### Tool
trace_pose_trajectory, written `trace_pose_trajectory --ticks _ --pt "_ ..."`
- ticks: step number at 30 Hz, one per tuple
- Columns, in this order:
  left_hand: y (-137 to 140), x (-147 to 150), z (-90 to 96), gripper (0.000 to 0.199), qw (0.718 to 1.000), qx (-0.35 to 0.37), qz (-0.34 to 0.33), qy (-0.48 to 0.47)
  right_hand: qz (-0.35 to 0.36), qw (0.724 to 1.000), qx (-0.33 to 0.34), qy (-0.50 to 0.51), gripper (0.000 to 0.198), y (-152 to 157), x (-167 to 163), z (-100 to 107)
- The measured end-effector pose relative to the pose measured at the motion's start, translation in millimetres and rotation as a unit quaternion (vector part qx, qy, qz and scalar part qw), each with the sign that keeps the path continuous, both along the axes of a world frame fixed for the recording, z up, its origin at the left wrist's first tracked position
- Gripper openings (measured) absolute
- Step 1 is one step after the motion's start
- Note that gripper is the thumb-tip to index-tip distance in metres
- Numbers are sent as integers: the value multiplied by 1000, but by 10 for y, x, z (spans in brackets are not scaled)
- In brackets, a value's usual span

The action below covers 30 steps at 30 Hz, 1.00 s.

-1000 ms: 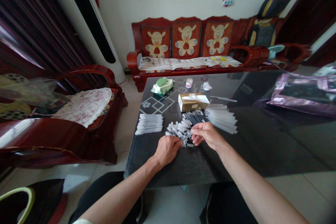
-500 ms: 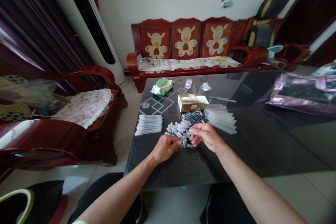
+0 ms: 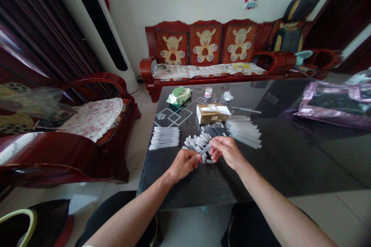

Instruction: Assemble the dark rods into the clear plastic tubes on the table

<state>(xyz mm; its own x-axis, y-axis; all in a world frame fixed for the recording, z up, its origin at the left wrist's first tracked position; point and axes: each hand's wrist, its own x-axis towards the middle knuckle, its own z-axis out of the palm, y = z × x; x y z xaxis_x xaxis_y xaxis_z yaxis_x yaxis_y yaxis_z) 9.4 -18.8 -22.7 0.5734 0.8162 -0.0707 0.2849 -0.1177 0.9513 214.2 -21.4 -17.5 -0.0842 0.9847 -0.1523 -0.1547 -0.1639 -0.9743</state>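
Note:
My left hand is closed, thumb and forefinger pinching the lower end of a short translucent pen piece. The upper end of that piece sits in the pinch of my right hand. Whether it is a cap or a short barrel I cannot make out. Right behind my hands lies a loose heap of whitish pen caps and dark bits. Thin black refills are bunched beyond it. To the right, a fan of clear pen barrels lies flat. On the left, several capped pens lie in a row.
On the dark glossy table stand a gold tissue box, a green wipes pack and a small white tub. Crumpled tissue lies behind. A purple plastic bag covers the right end. A wooden sofa stands beyond.
Both hands stay almost in place. The pen piece between my fingertips shows more plainly now, slanting up to the right. The piles on the table look the same.

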Motion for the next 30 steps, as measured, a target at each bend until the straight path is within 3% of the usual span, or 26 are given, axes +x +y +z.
trace_pose_trajectory --ticks 3,7,11,16,18,27,30 --pt "-5 16 -56 45 989 -110 6 -95 12 1000 -2 11 33 -15 -18 21" --pt "-40 61 -76 44 975 -159 11 -158 -7 1000 12 14 33 -29 -61 17" --pt "-71 95 -72 43 982 -133 51 -126 -38 999 9 7 33 -37 -103 1" --pt "-87 61 -51 42 997 10 76 1 -26 999 -19 4 32 -50 -118 7" --pt "-92 53 -55 42 997 31 75 18 -31 999 -21 -1 32 -55 -123 -4" --pt "-77 144 -83 40 989 -103 11 -103 -32 999 -15 13 38 -51 -105 24" --pt "-35 117 -58 41 975 -152 28 -163 -20 1000 -24 3 42 -63 -108 46"
